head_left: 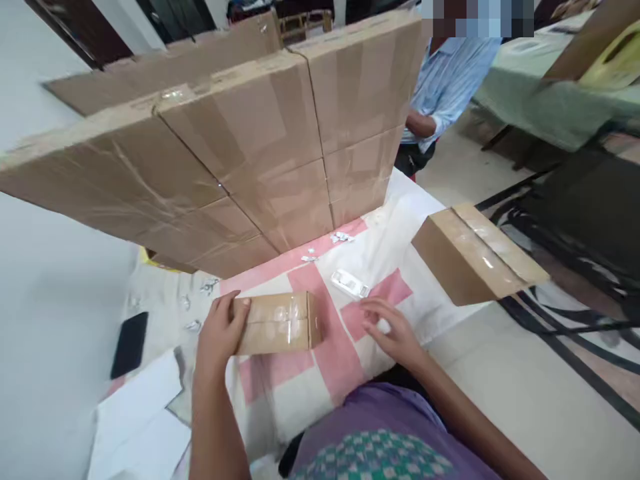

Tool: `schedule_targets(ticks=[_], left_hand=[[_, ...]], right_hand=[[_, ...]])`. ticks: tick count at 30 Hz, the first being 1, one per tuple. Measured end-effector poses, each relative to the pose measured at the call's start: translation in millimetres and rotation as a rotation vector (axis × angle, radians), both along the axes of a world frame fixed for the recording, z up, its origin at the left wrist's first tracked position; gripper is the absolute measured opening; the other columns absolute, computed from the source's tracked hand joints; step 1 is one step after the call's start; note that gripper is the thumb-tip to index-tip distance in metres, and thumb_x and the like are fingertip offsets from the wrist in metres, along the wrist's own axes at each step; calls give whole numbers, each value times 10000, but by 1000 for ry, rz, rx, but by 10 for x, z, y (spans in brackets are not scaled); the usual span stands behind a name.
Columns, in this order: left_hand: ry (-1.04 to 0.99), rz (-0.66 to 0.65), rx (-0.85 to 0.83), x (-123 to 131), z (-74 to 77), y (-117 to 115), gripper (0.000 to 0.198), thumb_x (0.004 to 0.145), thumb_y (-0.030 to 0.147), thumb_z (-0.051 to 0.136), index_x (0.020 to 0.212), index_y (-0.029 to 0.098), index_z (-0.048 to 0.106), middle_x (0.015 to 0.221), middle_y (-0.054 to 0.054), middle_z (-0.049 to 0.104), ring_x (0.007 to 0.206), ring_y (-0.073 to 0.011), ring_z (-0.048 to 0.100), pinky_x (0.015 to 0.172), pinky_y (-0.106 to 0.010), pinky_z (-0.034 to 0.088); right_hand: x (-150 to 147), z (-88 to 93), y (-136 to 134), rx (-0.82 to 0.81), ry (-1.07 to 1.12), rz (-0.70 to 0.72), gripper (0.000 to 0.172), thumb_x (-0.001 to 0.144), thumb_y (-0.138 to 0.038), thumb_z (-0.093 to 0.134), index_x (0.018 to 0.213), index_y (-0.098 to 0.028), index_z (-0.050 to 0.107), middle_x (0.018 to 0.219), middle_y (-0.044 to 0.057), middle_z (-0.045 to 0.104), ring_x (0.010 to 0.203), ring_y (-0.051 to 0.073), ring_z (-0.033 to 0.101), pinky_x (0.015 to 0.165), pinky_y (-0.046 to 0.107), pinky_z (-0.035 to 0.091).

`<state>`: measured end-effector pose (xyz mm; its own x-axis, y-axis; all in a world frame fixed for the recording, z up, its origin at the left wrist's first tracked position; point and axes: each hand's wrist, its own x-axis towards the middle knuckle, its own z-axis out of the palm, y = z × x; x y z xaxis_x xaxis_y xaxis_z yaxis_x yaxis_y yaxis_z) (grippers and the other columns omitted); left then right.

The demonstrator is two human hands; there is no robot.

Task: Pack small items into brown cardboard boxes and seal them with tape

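Note:
My left hand grips the left end of a small taped cardboard box that lies on a pink-and-white cloth. My right hand rests on the cloth to the right of the box, fingers spread and flat, with something small and white under the fingertips. A small clear plastic packet lies just beyond the right hand.
A wall of large taped cardboard cartons stands right behind the cloth. Another carton sits at the table's right edge. A black phone and white papers lie at left. A person in a blue shirt stands behind the cartons.

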<state>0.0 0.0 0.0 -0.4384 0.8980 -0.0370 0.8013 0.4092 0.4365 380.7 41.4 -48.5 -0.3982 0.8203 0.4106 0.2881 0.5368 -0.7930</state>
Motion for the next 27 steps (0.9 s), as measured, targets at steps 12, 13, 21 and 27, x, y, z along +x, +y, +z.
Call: schedule_targets(ticks=[12,13,21,27], left_hand=[[-23,-9,8,-76,-93,47,614,896,680,395,1282,243,591,1351,-109,573,1202,-311,595,1100,-472,433],[-27,-6,3,-78,-94,41,615,896,683,395,1281,245,589,1356,-107,569,1198,-312,596,1101,-478,432],[-41,-17,23,-111,-129,42,618,881,700,386,1245,246,594,1333,-102,587,1203,-311,601,1103,-485,436],[-59,-17,24,-168,-184,67,668,831,738,398,1220,237,604,1289,-110,604,1251,-327,580,1114,-488,436]], right_hand=[[1856,169,203,272,-470,-930,972,723,-537,812,1502,-120,408,1547,277,319,1461,449,307,1156,594,309],[1891,73,249,232,-472,-914,1015,723,-560,799,1523,-114,361,1568,278,261,1476,453,266,1158,606,301],[1836,-334,651,249,-384,-931,952,727,-536,754,1488,-155,328,1603,235,106,1503,461,146,1167,686,215],[1534,-357,1657,211,-376,-862,854,789,-563,658,1458,-169,300,1607,248,42,1516,457,105,1145,661,271]])
